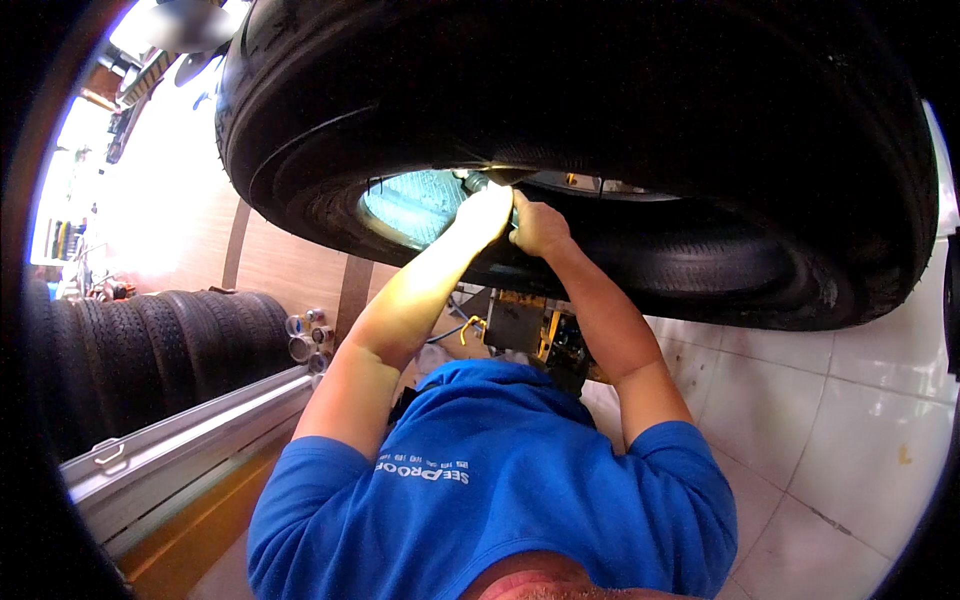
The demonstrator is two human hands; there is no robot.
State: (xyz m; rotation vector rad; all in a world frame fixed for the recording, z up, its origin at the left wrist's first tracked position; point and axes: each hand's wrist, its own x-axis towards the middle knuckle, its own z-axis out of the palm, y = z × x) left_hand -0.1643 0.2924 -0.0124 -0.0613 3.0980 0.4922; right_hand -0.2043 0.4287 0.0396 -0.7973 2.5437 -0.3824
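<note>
A large black tire (pixel 560 90) fills the upper part of the view, its opening facing me. Both my arms reach up into that opening. My left hand (pixel 487 212), brightly lit, is closed round the front of a slim tool with a dark cylindrical nose (pixel 476 183). Close beside it on the right, my right hand (pixel 541 228) is wrapped round the rear of the same tool. The tool's tip points at the tire's inner wall, and I cannot tell whether it touches. Strong light falls on the ribbed inner lining (pixel 410 205) to the left of my hands.
Below the tire stands a yellow and black machine part (pixel 520 325), close to my body. A row of upright tires (pixel 170 345) lines the left, behind a silver metal rail (pixel 190 445). Small round containers (pixel 310 340) sit at the rail's end. White floor tiles (pixel 790 430) lie at right.
</note>
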